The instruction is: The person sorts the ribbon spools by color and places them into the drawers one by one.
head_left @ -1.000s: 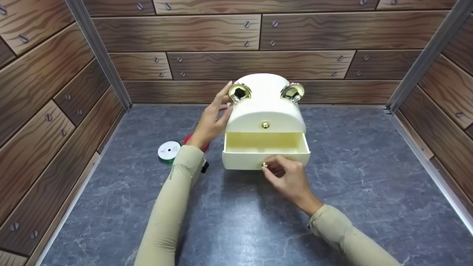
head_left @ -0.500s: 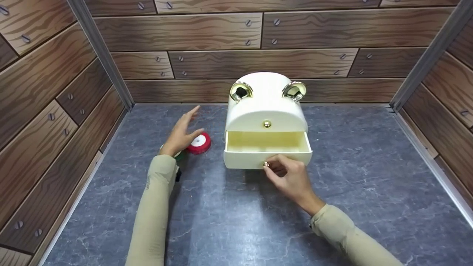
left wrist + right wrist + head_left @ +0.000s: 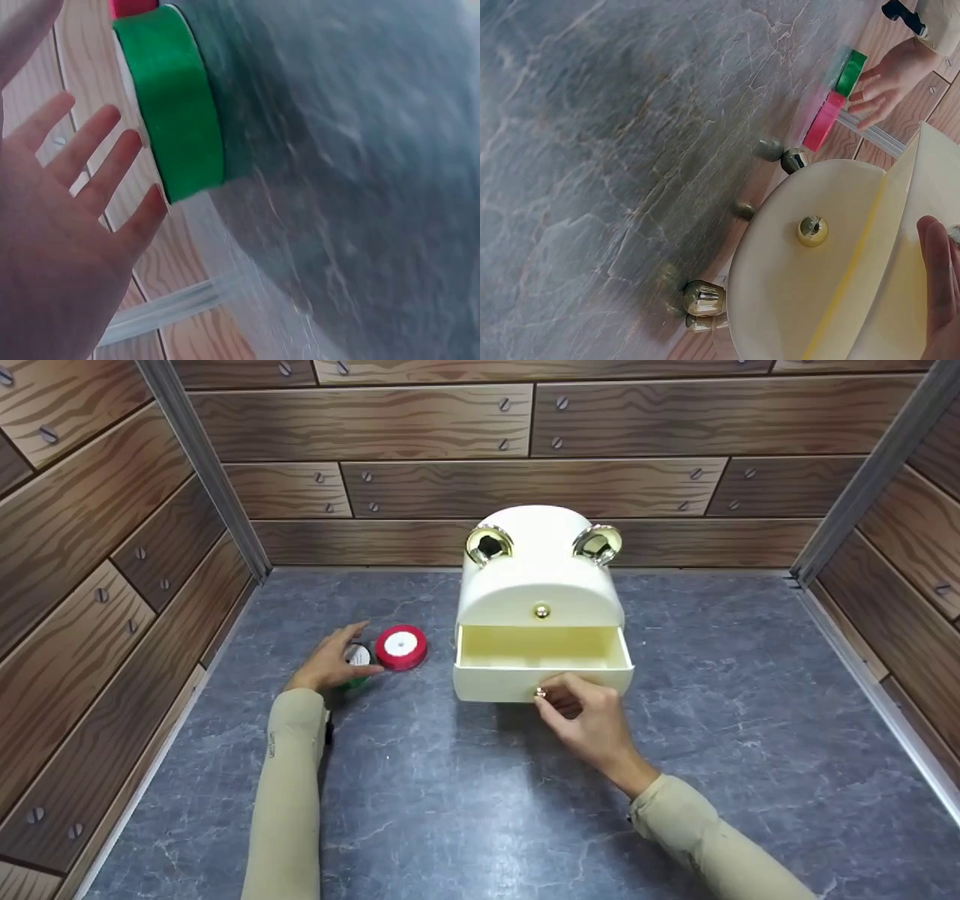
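My right hand [image 3: 592,724] pinches the small gold knob [image 3: 540,692] on the front of a cream drawer [image 3: 491,684]. That drawer is pulled out of a rounded cream storage box [image 3: 536,566], and its inside shows nothing. To the left, my left hand [image 3: 324,664] is spread at a green ribbon spool [image 3: 360,655], thumb on the near side and fingers on the far side. In the left wrist view its straight fingers [image 3: 112,165] lie close to the white face of the green ribbon spool [image 3: 172,105]; whether they touch is unclear.
A red ribbon spool [image 3: 401,663] lies flat between the green one and the box. Two gold ear-like rings [image 3: 489,546] sit on the box, above a second gold knob [image 3: 541,611]. Wood-patterned walls [image 3: 435,427] enclose the grey marbled tabletop [image 3: 450,802].
My left hand has left the box's left side and moved left and towards me, down to the green ribbon spool. The right hand stays on the knob, and the drawer stays out.
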Action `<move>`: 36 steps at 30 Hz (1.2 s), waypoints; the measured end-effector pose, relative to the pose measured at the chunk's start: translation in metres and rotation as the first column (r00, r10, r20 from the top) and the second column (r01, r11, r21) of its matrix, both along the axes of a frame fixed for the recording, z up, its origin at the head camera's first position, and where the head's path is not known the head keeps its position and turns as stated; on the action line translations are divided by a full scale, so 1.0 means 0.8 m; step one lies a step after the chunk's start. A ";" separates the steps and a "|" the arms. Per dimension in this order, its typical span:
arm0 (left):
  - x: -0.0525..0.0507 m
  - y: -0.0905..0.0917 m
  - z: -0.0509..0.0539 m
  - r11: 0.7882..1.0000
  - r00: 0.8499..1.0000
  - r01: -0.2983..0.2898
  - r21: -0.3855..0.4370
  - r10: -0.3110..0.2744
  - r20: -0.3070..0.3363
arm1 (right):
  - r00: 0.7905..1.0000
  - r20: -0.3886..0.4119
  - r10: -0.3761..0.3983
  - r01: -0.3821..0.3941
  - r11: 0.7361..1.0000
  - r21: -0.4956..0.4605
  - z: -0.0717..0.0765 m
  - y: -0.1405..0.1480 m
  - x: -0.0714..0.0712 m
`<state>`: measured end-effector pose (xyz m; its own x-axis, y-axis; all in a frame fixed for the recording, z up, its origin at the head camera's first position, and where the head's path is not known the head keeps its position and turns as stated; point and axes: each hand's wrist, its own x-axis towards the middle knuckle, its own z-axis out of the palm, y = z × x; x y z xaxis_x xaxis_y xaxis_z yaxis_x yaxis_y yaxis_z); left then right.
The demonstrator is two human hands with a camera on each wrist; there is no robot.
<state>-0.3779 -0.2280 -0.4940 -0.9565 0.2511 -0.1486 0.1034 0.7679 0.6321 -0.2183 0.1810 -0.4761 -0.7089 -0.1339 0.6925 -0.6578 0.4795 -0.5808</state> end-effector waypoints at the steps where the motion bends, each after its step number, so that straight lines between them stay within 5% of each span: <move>1: 0.000 -0.001 -0.001 1.000 1.000 0.013 -0.019 -0.013 -0.001 | 1.000 -0.001 0.000 0.000 1.000 0.001 0.000 0.000 0.000; 8: 0.001 -0.003 -0.005 0.989 0.999 0.008 -0.151 -0.013 -0.032 | 1.000 0.002 0.003 -0.003 1.000 0.000 0.001 0.000 0.001; 23: 0.001 -0.003 -0.010 0.984 0.997 -0.020 -0.175 0.007 -0.075 | 1.000 0.000 -0.003 0.003 1.000 -0.001 0.000 0.000 0.000; 36: 0.014 0.024 0.021 0.976 0.972 0.058 -0.212 -0.103 -0.212 | 1.000 0.023 -0.014 0.014 1.000 0.015 0.003 0.000 0.002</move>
